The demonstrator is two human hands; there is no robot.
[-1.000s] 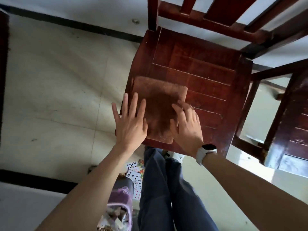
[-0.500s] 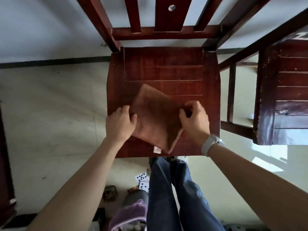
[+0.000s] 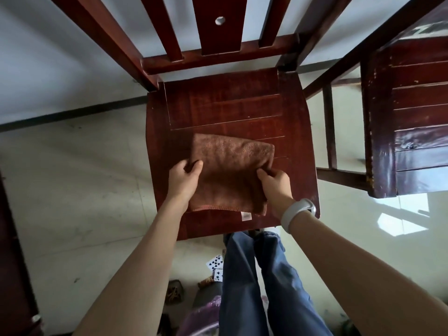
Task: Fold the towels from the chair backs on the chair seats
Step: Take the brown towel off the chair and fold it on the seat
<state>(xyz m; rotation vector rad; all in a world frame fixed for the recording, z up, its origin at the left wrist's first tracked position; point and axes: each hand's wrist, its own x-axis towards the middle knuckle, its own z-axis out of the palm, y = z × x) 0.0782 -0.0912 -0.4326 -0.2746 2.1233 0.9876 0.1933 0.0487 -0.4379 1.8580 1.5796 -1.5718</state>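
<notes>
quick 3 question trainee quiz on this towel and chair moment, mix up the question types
1. True or false: the brown towel lies on the chair seat.
2. Which wrist wears the white band? A) left B) right C) neither
3. Fill in: the small white tag sits at the towel's ____ edge, the one nearest the person.

Key
1. True.
2. B.
3. Near; the left hand and right hand each pinch a side of the towel.

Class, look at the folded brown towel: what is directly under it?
The folded brown towel lies on the dark red slatted wooden chair seat, gripped at its sides by the left hand and right hand. The seat area beneath it is covered.
</notes>
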